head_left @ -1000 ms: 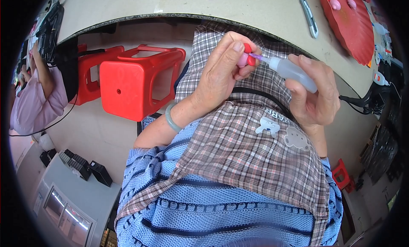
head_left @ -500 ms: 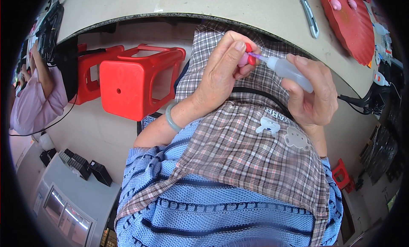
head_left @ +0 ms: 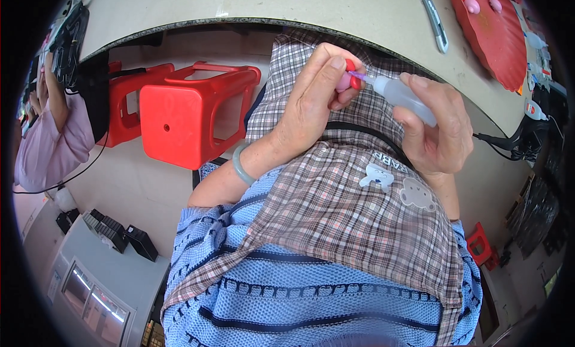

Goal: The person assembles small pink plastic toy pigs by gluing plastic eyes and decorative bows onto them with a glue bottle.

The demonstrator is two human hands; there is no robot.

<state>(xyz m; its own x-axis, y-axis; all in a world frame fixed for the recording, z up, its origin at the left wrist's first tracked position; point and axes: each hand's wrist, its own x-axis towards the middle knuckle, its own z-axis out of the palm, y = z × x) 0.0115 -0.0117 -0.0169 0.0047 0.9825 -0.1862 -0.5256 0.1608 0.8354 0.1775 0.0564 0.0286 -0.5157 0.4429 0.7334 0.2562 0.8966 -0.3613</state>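
Head view: the person's left hand (head_left: pixel 314 95) pinches a small pink-and-red piece (head_left: pixel 343 83) between thumb and bent fingers, above the lap, near the edge of the table (head_left: pixel 263 5). The right hand (head_left: pixel 442 128) is curled around a translucent squeeze bottle (head_left: pixel 404 98), its thin purple nozzle (head_left: pixel 362 76) at the piece; whether they touch cannot be told. On the table lie a utility knife (head_left: pixel 433 19) and a scalloped red tray (head_left: pixel 494 53) holding pink parts (head_left: pixel 471 5).

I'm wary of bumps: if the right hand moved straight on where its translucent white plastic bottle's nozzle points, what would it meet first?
Probably the small, rounded pink-and-red piece in the left hand; the purple nozzle tip lies right by it, contact unclear.
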